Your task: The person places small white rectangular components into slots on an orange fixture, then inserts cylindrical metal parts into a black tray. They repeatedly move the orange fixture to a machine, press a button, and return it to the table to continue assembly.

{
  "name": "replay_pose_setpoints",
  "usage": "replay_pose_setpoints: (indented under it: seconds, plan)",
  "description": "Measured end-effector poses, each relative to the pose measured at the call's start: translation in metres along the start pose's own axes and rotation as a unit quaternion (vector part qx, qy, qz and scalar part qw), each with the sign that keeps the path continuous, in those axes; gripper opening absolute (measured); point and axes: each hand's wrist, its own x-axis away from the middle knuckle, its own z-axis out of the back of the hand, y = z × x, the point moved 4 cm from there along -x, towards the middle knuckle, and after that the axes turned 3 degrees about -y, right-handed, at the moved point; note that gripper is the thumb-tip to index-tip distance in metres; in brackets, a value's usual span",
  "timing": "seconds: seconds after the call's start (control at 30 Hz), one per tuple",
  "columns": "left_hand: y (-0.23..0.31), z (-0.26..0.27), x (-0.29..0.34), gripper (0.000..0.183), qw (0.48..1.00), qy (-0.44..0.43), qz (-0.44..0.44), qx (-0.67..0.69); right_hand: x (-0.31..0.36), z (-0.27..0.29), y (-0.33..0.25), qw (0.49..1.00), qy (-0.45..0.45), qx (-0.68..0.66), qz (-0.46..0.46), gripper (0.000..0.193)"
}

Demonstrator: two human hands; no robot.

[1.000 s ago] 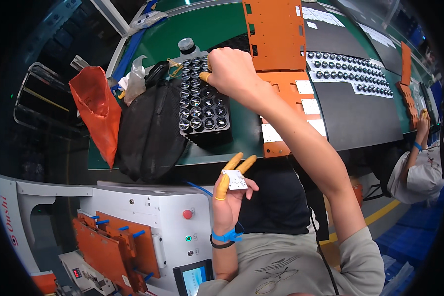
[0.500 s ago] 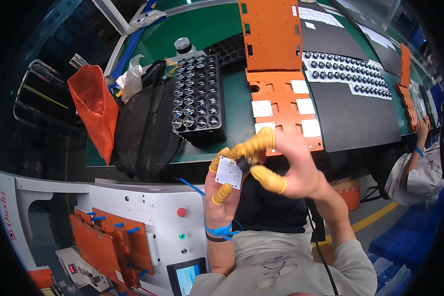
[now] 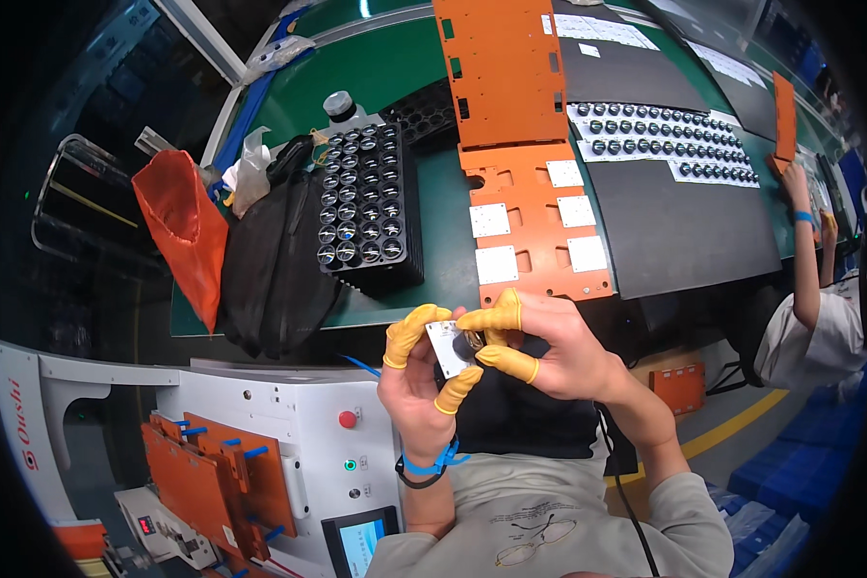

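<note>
My left hand (image 3: 409, 390), in yellow finger cots, grips a small white square circuit board (image 3: 443, 356) by its edges between thumb and fingers. My right hand (image 3: 564, 352), also in yellow finger cots, pinches a short black cylindrical lens piece (image 3: 465, 345). That piece is against the board's face; whether it is seated there I cannot tell. Both hands are over my lap, in front of the table edge. Beyond them lies an orange fixture plate (image 3: 524, 252) bearing several white boards (image 3: 491, 220).
A black tray (image 3: 409, 226) of lens pieces stands left of the fixture. On a dark mat (image 3: 684, 231) at right are rows of boards with black lens pieces (image 3: 665, 149). An orange bag (image 3: 178, 222) is far left, above a white machine (image 3: 289, 395). A co-worker's arm (image 3: 805, 250) reaches in at right.
My right hand has lowered and turned, bringing the black piece against the board. My left hand has tilted the board. The co-worker's arm has risen toward an orange plate.
</note>
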Motion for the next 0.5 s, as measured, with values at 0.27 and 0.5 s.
replay_pose_setpoints:
  seconds: [0.27, 0.5]
  plan:
    - [0.0, 0.004, -0.005, 0.069, 0.998, -0.044, -0.012, -0.054, -0.001, 0.003, 0.002, 0.993, 0.01, 0.089, 0.073, 0.033]
    - [-0.003, -0.004, -0.013, 0.057, 0.995, 0.063, 0.074, -0.036, -0.006, -0.007, 0.004, 0.969, 0.002, 0.234, 0.082, 0.043]
